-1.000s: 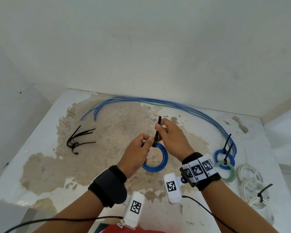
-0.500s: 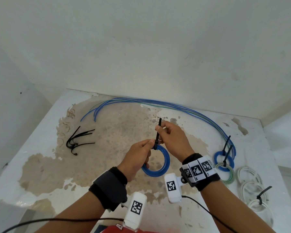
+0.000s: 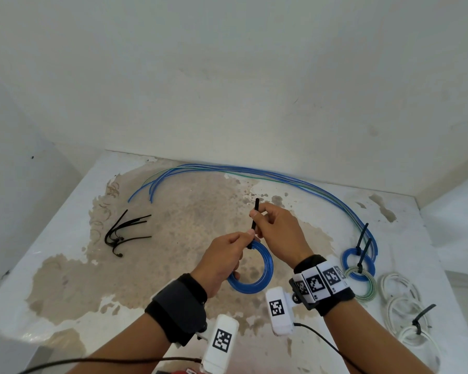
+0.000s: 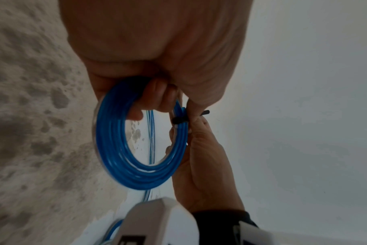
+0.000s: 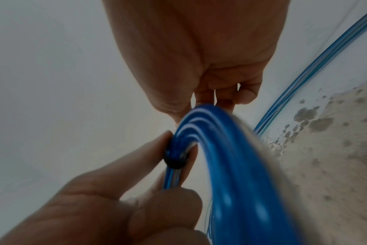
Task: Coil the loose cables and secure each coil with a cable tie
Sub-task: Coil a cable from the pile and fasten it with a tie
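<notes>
A blue cable coil hangs above the middle of the table, held by my left hand, whose fingers curl round its top. A black cable tie wraps the coil at the top, its band snug round the strands. My right hand pinches the tie's tail, which sticks up past the fingers. The tie's loop shows between my left fingertips.
Loose blue and green cables arc along the back wall. Spare black ties lie at the left. Tied blue, green and white coils lie at the right. The tabletop is stained.
The right hand has drawn the tie's tail a little upward and the coil hangs slightly lower and to the right. Both hands keep their hold.
</notes>
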Demonstrator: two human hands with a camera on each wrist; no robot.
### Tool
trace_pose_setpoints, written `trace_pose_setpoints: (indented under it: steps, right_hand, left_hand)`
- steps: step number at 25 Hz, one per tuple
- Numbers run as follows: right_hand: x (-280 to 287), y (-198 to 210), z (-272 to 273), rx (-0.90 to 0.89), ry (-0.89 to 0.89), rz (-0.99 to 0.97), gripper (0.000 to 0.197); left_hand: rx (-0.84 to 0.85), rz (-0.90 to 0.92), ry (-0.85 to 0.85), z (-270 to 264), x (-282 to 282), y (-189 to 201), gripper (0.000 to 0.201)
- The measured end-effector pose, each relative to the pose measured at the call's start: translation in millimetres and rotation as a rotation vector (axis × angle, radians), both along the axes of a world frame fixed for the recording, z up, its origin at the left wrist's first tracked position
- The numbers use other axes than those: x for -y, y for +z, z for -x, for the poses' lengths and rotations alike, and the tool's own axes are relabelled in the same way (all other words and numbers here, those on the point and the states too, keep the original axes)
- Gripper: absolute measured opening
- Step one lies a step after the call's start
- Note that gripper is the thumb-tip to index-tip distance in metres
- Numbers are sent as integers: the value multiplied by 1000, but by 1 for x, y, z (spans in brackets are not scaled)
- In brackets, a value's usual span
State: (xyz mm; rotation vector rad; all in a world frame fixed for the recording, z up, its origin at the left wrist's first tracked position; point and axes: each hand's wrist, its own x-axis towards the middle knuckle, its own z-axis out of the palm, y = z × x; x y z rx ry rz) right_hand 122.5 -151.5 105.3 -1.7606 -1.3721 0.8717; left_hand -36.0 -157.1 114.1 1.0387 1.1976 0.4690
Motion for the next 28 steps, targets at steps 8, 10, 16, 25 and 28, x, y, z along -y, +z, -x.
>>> trace_pose_setpoints:
  steps: [8, 10, 16, 25, 28]
  right_hand:
    - [-1, 4, 5, 16, -26, -18, 22]
    - [0, 5, 10, 7, -40, -44, 23]
    - [-8, 13, 5, -108, -50, -9, 20]
    - [-8, 18, 2, -123, -18, 17, 23]
    - [-9, 20, 4, -145, -10, 18, 25]
  left_hand:
    - [-64, -198, -15, 0, 7, -14, 27]
    - [-85, -229, -17, 1, 7, -16, 26]
    - [-78, -266, -35, 4, 1, -7, 28]
    - [40, -87, -10, 1, -13, 10, 30]
    - [40, -63, 21, 3, -14, 13, 28]
